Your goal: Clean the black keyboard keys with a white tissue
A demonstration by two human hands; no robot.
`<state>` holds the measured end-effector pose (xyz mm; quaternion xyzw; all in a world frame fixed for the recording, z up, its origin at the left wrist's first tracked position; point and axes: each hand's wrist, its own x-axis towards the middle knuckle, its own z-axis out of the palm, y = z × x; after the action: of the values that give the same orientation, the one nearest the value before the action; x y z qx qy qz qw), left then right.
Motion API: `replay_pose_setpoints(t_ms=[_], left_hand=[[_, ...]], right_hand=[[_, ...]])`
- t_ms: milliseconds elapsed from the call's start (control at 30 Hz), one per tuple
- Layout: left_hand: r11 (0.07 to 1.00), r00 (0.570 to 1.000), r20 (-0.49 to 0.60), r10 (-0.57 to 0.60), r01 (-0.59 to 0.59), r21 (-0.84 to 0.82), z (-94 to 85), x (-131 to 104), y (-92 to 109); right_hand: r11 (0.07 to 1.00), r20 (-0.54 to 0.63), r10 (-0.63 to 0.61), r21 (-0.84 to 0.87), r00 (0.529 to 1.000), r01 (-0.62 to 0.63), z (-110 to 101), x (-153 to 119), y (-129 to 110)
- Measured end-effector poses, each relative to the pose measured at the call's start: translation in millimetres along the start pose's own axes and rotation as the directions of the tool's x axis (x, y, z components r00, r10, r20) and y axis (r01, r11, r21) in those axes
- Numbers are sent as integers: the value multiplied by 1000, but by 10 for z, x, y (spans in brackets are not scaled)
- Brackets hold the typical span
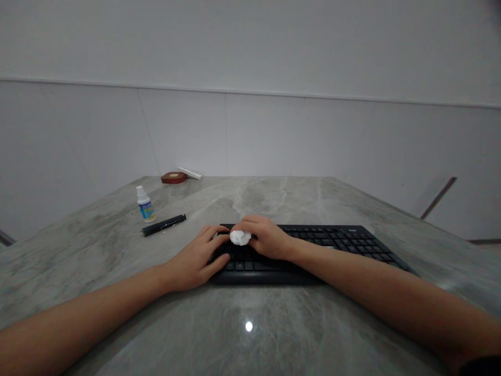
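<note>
A black keyboard (270, 277) lies on the grey marbled table in front of me. My left hand (195, 261) rests over its left end, fingers and thumb spread apart and touching the keys and edge. Pinched in my right hand (266, 237) is a crumpled white tissue (240, 237), pressed down at the keyboard's upper left keys, close to my left fingertips. My right forearm crosses over the middle of the keyboard and hides some keys.
To the left stand a small white bottle (146, 204) with a blue label and, lying beside it, a black pen-like object (163, 225). Farther back are a reddish-brown case (174, 178) and a white flat bar (190, 173). A pale wall rises behind the table (250, 201).
</note>
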<state>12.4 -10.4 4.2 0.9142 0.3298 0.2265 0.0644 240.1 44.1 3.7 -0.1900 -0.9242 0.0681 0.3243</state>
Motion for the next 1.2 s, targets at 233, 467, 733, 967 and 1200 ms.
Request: replay_pose_setpoints(t_ms=[233,467,733,967,1200], left_hand=[[1000,1000,-2,2,-2,-3,-1,-1,-7],[1000,1000,6,-2,2,-6,-5,-1,5],[1000,1000,9,-10,10,-18,-4,3,3],[1000,1000,16,-10,11,-15,-1,4,-2],[1000,1000,13,-15,15,-8,-4,-2,0]], right_hand=[[1000,-2,3,17,1000,-3,-8,8,-26],[1000,0,1,8,1000,-1,-2,5,-16],[1000,-14,-15,5,1000,15,15,-3,7],[999,-36,33,-33,999,-34,16,-3,11],[997,-61,56,-42,997,-59,27,-5,16]])
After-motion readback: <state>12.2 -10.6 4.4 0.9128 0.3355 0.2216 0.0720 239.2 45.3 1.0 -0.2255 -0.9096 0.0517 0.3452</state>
